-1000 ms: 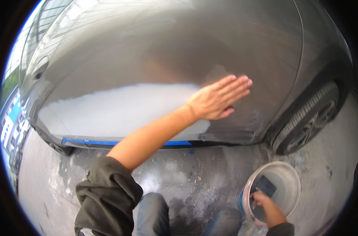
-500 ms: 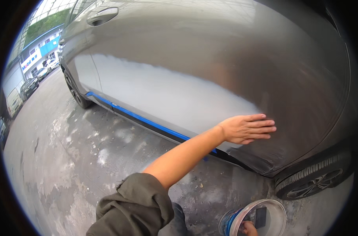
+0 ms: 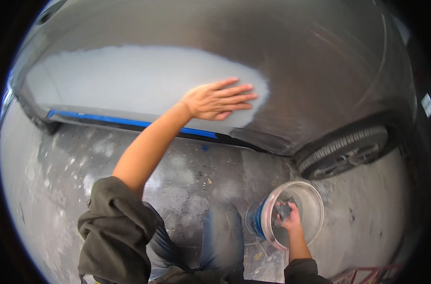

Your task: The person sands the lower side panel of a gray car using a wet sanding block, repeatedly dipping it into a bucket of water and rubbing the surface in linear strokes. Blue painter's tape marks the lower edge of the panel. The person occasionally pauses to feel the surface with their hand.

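Observation:
My left hand [image 3: 221,100] lies flat with its fingers spread on the light grey primer patch [image 3: 130,78], near the patch's right end. Around that patch the dark car body panel [image 3: 319,71] looks dull. My right hand [image 3: 292,217] reaches into a round bucket [image 3: 318,195], pale inside and blue outside, standing on the ground. Its fingers curl around a dark grey piece [image 3: 283,208] that looks like wet sandpaper; its exact shape is hard to make out.
Blue masking tape [image 3: 130,121] runs along the sill below the panel. A car wheel [image 3: 345,151] sits right of it, behind the bucket. The stained concrete floor [image 3: 177,163] spreads beneath. Red metal bars [image 3: 367,275] show at the lower right edge.
My view has swung right and down, showing more of the bucket and my right arm. The dark piece, lying beside my right hand before, is now in its fingers. My left hand stays flat on the panel.

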{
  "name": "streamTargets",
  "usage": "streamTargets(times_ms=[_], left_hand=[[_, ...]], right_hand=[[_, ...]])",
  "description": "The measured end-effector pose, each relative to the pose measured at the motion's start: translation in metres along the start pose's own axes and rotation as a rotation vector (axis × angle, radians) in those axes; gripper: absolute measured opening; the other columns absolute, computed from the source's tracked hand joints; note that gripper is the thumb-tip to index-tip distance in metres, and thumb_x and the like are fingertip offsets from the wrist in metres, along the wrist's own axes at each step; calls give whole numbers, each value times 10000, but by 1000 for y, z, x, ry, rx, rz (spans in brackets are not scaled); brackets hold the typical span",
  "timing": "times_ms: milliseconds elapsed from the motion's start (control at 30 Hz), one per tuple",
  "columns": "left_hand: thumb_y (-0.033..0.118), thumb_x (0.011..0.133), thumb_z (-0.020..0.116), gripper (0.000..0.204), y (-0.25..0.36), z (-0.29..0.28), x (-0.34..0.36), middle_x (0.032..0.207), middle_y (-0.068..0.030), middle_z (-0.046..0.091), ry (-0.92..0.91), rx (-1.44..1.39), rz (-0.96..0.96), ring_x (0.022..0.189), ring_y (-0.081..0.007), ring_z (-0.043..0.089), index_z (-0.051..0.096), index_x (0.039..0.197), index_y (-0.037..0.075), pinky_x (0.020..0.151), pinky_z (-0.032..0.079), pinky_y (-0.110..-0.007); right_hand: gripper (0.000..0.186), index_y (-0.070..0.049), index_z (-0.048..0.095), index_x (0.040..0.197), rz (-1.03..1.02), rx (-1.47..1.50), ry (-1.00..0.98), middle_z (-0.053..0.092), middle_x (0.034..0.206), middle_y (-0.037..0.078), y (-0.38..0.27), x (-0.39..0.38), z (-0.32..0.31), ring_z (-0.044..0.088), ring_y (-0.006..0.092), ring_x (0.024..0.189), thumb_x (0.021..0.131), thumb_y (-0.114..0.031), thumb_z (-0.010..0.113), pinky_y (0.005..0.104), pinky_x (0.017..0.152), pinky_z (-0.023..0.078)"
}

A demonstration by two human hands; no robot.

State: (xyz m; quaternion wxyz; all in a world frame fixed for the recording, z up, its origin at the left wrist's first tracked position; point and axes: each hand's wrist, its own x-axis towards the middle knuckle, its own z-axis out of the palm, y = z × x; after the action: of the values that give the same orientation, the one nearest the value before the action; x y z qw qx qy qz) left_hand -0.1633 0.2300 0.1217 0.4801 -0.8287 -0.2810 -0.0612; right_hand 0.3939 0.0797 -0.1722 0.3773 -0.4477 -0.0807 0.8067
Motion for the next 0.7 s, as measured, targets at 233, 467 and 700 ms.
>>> streamTargets(times_ms=[233, 467, 700], left_hand=[[388, 960, 520, 697, 4, -2, 1, 1733, 58, 262, 28, -51, -39, 1604, -179, 217, 355, 1635, 329, 1339, 119, -450], [368, 967, 530, 695, -1, -14, 0, 1732, 56, 262, -16, -108, -42, 1601, -168, 217, 352, 1637, 309, 1337, 135, -445], [302, 947, 609, 662, -50, -47, 8, 1740, 12, 244, -147, -230, 100, 1611, -180, 188, 441, 1586, 260, 1341, 117, -455]], right_hand=[[510, 54, 540, 1367, -507, -122, -44, 667, 1353, 192, -134, -102, 252, 681, 355, 1156, 1041, -331, 466, 574, 898, 582], [539, 59, 440, 1422, -702, -293, -90, 597, 1420, 229, -151, -123, 320, 610, 378, 1304, 1023, -302, 412, 548, 1090, 530], [549, -62, 609, 1294, -290, -817, 416, 661, 1183, 118, -61, -65, 166, 647, 230, 1001, 1038, -529, 476, 382, 672, 598]])
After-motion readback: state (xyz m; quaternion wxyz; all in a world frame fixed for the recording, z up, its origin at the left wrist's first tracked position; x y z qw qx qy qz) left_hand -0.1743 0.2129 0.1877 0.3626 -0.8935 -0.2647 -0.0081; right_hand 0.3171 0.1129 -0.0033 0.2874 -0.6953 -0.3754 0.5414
